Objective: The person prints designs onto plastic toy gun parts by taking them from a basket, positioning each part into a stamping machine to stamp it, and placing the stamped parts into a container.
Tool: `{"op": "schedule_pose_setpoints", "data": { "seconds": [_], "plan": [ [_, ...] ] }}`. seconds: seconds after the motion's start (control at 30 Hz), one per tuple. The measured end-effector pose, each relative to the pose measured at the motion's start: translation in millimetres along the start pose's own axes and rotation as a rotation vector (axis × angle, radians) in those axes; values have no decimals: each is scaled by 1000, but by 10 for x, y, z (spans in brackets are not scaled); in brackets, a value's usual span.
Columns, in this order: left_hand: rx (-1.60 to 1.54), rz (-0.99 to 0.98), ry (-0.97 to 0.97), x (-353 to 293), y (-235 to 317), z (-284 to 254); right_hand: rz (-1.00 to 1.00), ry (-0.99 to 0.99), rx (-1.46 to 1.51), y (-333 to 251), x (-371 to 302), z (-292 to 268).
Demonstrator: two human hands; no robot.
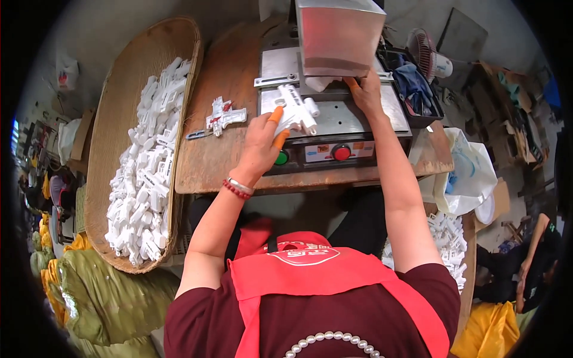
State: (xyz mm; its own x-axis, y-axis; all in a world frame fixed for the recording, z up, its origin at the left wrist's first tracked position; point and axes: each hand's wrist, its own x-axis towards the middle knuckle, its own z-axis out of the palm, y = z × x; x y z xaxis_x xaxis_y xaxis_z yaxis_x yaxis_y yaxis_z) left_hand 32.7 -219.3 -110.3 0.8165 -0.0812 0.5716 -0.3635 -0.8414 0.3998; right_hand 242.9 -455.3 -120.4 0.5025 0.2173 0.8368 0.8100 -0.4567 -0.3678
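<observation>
The left hand [258,143] is up at the front of the small press machine [334,113], fingers [276,114] in orange rubber caps pinched on a white plastic part [296,109]. The part sits just above the machine's steel plate, tilted, branching arms sticking out, gripped at its near end. The right hand [365,89] reaches further in, under the metal hood [337,33], fingers pressed down on something pale at the hood's base; whether they grip it or only steady it, I cannot tell.

That white piece looks light and rigid to me, moulded plastic, smooth enough to slip, which would explain the finger caps. The thin arms look like the weak spots, so the thicker central stem is the sensible place to hold, and that is roughly where the pinch sits now.

On the wooden tabletop [209,155], left of the machine, another similar piece [224,116] with red marks lies flat, well apart from the hands. Further left, a big woven basket [119,119] is heaped with white parts [146,173] of the same kind. A green button [281,158] and a red button [341,153] face the person from the front panel, just below the left hand.
</observation>
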Motion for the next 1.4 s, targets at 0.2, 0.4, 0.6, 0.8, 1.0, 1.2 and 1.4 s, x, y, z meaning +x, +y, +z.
{"op": "schedule_pose_setpoints", "data": {
  "seconds": [0.2, 0.4, 0.6, 0.8, 1.0, 1.2, 1.4],
  "plan": [
    [104, 191, 210, 662, 149, 256, 274, 239, -204, -545, -219, -1411],
    [231, 16, -95, 1311, 87, 832, 409, 432, -399, -1277, -1319, -3023],
    [193, 102, -43, 799, -66, 496, 729, -14, 19, -650, -1543, -2130],
    [69, 178, -220, -223, -356, 4, 775, -287, -183, 128, -1710, -1522],
    [-173, 88, 64, -244, -983, -500, 774, -294, -110, 465, -1899, -1589],
    [600, -662, -214, -691, -3253, -1430, 821, -186, -16, 339, -1881, -1584],
    [496, -643, -48, -671, -3706, -988, 877, -292, -245, 109, -1736, -1641]
  ]
}}
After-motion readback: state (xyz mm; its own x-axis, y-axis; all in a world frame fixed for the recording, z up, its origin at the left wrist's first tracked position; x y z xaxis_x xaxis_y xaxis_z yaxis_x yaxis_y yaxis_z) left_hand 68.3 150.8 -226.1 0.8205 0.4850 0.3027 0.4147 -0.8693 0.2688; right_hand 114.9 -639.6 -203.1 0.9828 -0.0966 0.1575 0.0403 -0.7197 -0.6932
